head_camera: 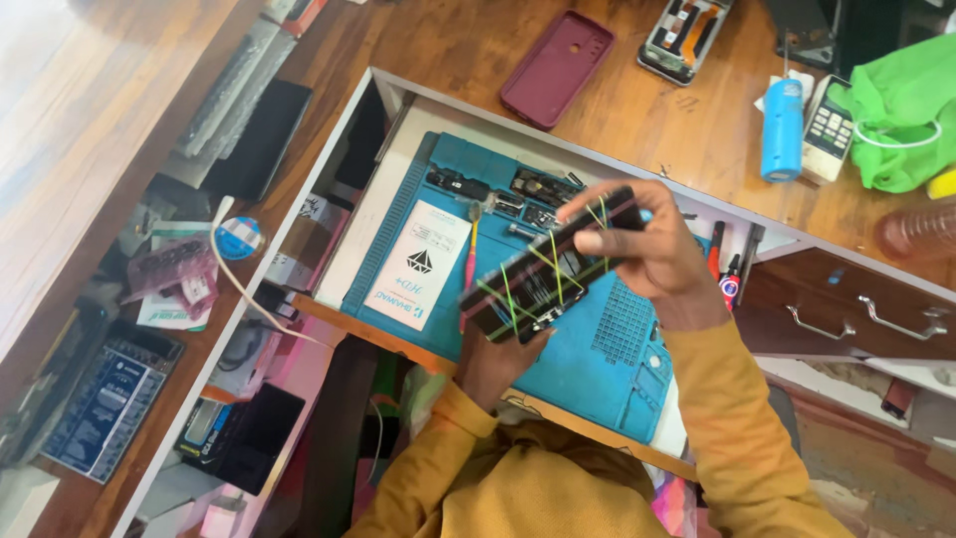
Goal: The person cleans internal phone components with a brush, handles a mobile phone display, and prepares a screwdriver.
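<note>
- A white rectangular label (419, 263) with a dark diamond mark lies on the left part of the blue work mat (607, 349).
- A round blue and white sticker (238, 237) sits left of the mat, on the cluttered shelf.
- A blue cylinder (782, 128) with a pale label stands on the counter, beside a white keypad device (827, 130).
- A dark blue printed board (105, 406) lies at lower left.

bare lower blue mat (607, 364), phone parts (503, 189) crowding its top edge, pens (719, 261) right
</note>
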